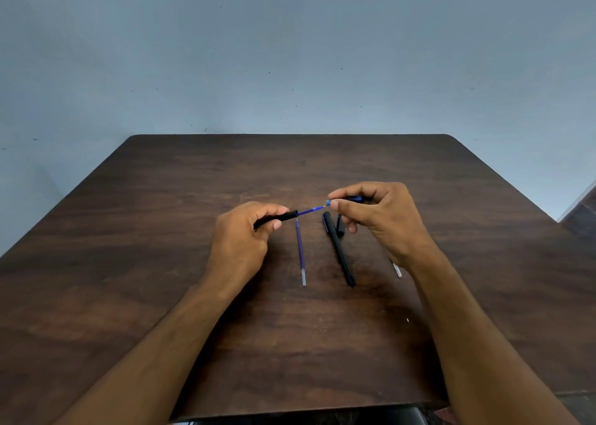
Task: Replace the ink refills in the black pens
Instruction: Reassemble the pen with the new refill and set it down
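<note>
- Left hand (240, 240): fingers curled round a black plastic pen barrel (276, 218), held just above the table left of centre; the barrel's open end points right and slightly up.
- Blue ink refill (310, 211): a thin rod projecting from the barrel's open end, bridging the gap between the two hands, with its metal tip toward the right hand.
- Right hand (380, 218): thumb and forefinger pinch a small black front section with a light-blue end (328, 202), held close to the refill tip; whether the two touch cannot be told.
- Loose blue refill with a clear tail (301, 253): lies flat on the dark brown wooden table (290, 163) between the hands, tip pointing away from the person, apart from every other item.
- Second black capped pen (338, 249): lies flat just right of the loose refill, running diagonally toward the near right.
- Small black cap (340, 224): lies beside the capped pen's far end, partly under the right hand's fingers.
- Pale thin rod end (397, 269): shows under the right wrist; the rest is hidden.
- Table edges: far edge with rounded corners meets a pale blue wall (290, 53); bare board lies on all sides of the hands; the near edge runs below the forearms.
</note>
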Demonstrator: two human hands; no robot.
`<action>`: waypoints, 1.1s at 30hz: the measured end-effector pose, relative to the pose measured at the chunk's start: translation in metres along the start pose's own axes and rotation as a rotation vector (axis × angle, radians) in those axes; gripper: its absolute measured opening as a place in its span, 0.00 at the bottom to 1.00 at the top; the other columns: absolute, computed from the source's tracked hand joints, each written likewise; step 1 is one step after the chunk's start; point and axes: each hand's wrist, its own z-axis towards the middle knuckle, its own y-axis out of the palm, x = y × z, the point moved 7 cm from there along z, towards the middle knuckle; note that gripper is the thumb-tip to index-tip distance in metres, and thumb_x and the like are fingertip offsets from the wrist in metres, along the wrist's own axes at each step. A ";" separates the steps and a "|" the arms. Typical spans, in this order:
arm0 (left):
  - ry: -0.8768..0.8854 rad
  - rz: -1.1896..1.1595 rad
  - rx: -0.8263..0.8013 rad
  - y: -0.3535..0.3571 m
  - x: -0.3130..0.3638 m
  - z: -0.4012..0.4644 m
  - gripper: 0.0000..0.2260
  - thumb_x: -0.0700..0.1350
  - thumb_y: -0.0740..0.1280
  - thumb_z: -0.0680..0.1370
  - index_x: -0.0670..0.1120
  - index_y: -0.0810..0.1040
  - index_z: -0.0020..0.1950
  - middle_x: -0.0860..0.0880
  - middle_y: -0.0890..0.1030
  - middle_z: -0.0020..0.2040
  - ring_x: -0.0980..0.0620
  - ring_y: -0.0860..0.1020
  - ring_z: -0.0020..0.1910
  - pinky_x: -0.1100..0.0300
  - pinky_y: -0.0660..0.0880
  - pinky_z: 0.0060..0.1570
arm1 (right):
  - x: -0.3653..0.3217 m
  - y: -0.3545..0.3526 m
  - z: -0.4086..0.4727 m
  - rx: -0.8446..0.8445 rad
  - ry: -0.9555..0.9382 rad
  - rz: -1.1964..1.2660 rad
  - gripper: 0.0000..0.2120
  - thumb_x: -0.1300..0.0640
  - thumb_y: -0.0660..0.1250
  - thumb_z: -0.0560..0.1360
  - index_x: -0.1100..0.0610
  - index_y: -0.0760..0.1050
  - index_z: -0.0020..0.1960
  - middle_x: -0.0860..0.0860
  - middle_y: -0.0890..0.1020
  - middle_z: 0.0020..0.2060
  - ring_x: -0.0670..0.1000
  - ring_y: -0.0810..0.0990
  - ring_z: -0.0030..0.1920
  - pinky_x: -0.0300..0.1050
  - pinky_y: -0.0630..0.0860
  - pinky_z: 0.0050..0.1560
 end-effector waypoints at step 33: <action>0.021 0.039 -0.020 0.001 0.002 -0.002 0.13 0.36 0.74 0.73 0.52 0.85 0.53 0.62 0.81 0.46 0.70 0.76 0.48 0.79 0.67 0.49 | 0.000 0.017 -0.003 -0.067 -0.019 -0.039 0.06 0.63 0.77 0.73 0.59 0.86 0.50 0.61 0.85 0.37 0.53 0.77 0.31 0.47 0.78 0.35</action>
